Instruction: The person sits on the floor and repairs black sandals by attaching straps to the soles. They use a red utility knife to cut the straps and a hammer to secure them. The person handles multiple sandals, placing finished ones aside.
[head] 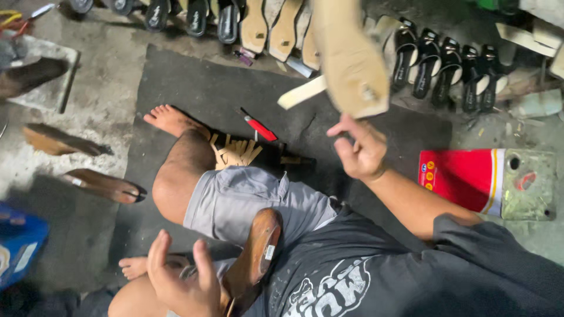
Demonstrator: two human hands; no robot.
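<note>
My right hand (361, 149) hangs over the dark mat with its fingers loosely curled and apart. Just above its fingertips a tan shoe sole (351, 64) is in the air, blurred, and I see no grip on it. My left hand (176, 282) is low at the front with its fingers spread, next to the lower end of a brown wooden shoe last (258, 252). The last lies on my lap against my grey shorts. A bundle of tan leather strips (236, 152) lies by my knee.
Rows of black sandals (446, 67) and tan soles (276, 26) line the far edge of the dark floor mat (194, 88). A red-handled knife (259, 129) lies on it. A red and white tin (470, 176) sits at right, two brown soles (106, 185) and a blue package (17, 246) at left.
</note>
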